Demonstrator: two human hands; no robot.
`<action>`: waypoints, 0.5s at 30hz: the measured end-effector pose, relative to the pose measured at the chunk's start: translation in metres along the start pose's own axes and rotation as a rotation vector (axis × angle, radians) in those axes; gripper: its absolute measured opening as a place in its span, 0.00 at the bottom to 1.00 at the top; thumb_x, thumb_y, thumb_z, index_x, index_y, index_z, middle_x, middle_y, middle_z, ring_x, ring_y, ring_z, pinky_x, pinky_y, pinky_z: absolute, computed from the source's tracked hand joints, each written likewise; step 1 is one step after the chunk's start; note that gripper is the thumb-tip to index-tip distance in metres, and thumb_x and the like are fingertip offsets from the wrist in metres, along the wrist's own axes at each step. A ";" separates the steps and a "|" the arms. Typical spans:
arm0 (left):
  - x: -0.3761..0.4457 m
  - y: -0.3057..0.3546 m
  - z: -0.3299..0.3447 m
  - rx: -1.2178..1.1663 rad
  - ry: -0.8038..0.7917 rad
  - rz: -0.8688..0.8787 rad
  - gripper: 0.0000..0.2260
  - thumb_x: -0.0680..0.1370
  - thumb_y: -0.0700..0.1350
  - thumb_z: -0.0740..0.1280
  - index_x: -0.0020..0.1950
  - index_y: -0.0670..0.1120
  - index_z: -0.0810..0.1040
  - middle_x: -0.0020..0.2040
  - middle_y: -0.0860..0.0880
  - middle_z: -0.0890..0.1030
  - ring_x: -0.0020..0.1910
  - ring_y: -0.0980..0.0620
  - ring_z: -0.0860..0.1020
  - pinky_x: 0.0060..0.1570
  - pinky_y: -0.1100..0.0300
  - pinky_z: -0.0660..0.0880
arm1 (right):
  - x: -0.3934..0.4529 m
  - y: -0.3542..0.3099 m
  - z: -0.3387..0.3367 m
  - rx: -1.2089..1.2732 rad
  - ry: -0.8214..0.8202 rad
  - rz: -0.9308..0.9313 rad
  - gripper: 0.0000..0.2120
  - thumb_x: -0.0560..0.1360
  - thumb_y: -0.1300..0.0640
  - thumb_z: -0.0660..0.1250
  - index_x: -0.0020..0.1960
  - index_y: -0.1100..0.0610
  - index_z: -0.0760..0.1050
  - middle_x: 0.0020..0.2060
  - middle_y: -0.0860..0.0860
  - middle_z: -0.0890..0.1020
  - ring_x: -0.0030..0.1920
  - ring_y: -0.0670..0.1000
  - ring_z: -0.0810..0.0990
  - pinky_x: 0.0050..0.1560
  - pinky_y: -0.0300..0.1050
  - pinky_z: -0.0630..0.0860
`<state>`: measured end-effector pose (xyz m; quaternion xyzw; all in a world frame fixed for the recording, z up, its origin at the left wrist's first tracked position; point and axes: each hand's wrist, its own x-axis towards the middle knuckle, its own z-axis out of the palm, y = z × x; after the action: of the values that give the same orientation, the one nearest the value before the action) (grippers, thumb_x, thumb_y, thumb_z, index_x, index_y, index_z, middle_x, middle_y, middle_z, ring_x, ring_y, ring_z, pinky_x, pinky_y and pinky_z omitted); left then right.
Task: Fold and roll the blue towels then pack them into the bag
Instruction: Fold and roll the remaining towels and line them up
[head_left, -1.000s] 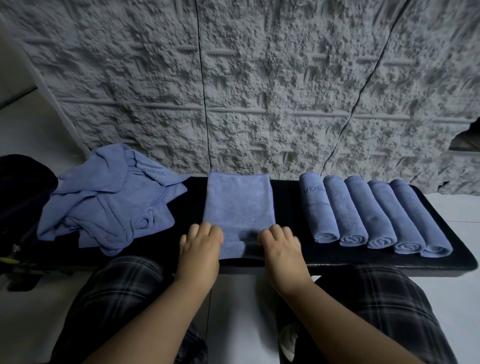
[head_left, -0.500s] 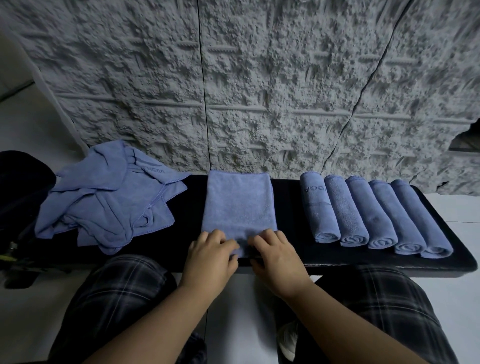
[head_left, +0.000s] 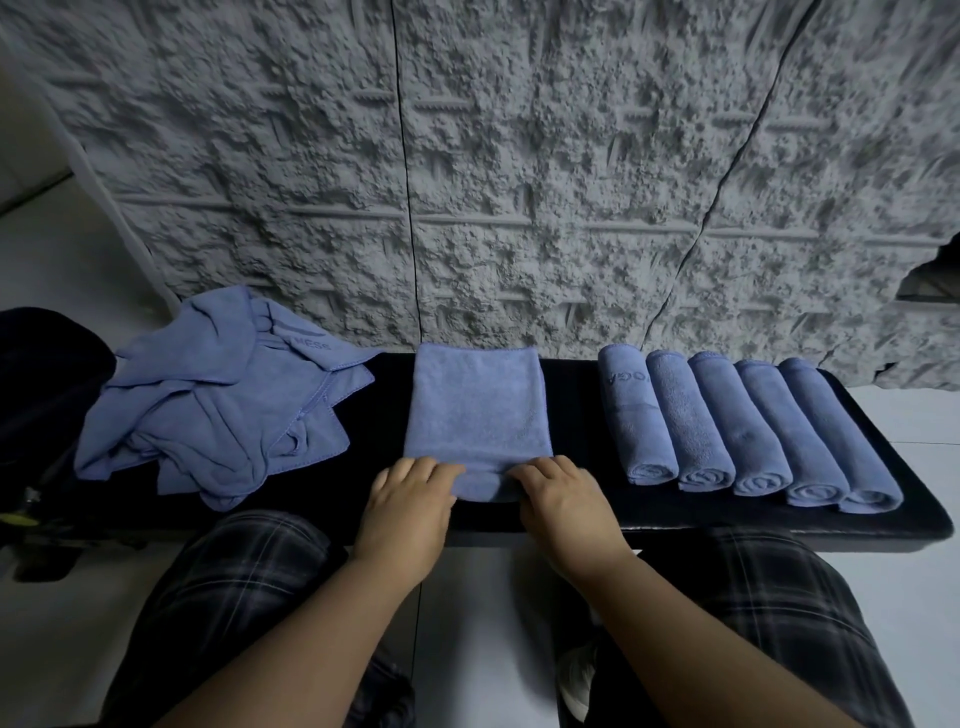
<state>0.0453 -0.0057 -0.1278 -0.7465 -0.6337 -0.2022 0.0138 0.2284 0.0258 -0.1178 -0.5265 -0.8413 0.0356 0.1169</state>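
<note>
two hands — left hand (head_left: 410, 499), right hand (head_left: 558, 499) — rolling folded towel (head_left: 475, 410), pile (head_left: 218, 405) reads "mess"

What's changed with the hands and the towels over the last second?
Both hands, left hand and right hand, slid inward along the near edge of the folded towel and began curling it into a roll. The five rolled towels and the loose towel pile stayed put.

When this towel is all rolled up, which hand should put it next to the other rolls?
Probably the right hand. It grips the folded towel on the side nearer the row of rolled towels. The left hand would have to cross over.
</note>
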 end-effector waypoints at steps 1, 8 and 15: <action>0.000 -0.002 0.002 -0.013 0.009 -0.015 0.17 0.62 0.42 0.79 0.47 0.48 0.79 0.39 0.53 0.79 0.38 0.49 0.79 0.38 0.56 0.77 | 0.001 0.000 -0.003 0.003 -0.024 0.027 0.14 0.66 0.56 0.58 0.45 0.52 0.80 0.38 0.47 0.80 0.39 0.52 0.79 0.38 0.44 0.74; 0.003 0.000 -0.003 -0.037 -0.175 -0.125 0.06 0.81 0.44 0.58 0.51 0.49 0.75 0.45 0.51 0.78 0.46 0.48 0.74 0.45 0.57 0.60 | 0.000 0.004 -0.010 0.169 -0.163 0.104 0.12 0.81 0.53 0.52 0.59 0.53 0.71 0.54 0.50 0.79 0.54 0.53 0.73 0.52 0.48 0.63; 0.003 0.001 -0.002 0.072 0.055 -0.074 0.12 0.65 0.41 0.77 0.39 0.49 0.75 0.38 0.50 0.73 0.36 0.47 0.73 0.34 0.53 0.68 | -0.002 0.001 -0.008 0.041 0.055 0.145 0.05 0.75 0.54 0.64 0.48 0.51 0.78 0.45 0.50 0.76 0.47 0.56 0.75 0.41 0.46 0.62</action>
<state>0.0456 -0.0033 -0.1249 -0.7156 -0.6673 -0.2001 0.0508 0.2314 0.0239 -0.1109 -0.5844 -0.7965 0.0468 0.1479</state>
